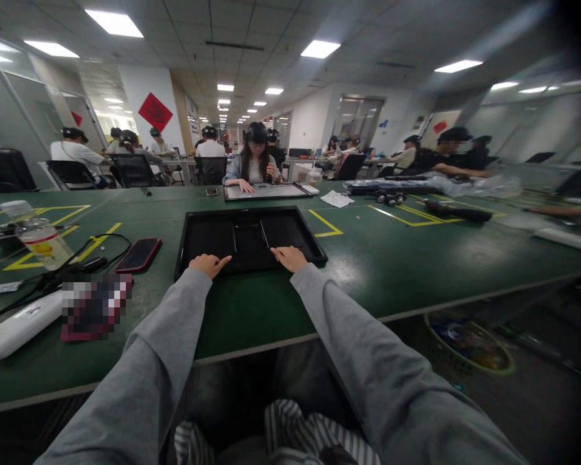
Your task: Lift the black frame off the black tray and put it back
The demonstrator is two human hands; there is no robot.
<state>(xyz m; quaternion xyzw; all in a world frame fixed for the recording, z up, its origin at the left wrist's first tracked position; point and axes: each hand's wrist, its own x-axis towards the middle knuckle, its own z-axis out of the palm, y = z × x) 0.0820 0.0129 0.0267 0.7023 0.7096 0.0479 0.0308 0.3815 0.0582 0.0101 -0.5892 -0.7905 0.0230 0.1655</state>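
A flat black panel [250,237], like the back of a monitor, lies on the green table [368,271] straight ahead of me. My left hand [208,264] rests on its near edge with the fingers loosely bent and pointing right. My right hand [289,258] rests on the same edge a little to the right, fingers lying flat toward the left. Neither hand grips anything. Both arms are in grey sleeves.
A red phone [138,254], a water bottle [37,236], black cables and a white box [14,328] lie to the left. Across the table a person [254,163] works on a grey panel [266,190]. Tools and plastic wrap lie at the right. A basket [469,342] sits on the floor.
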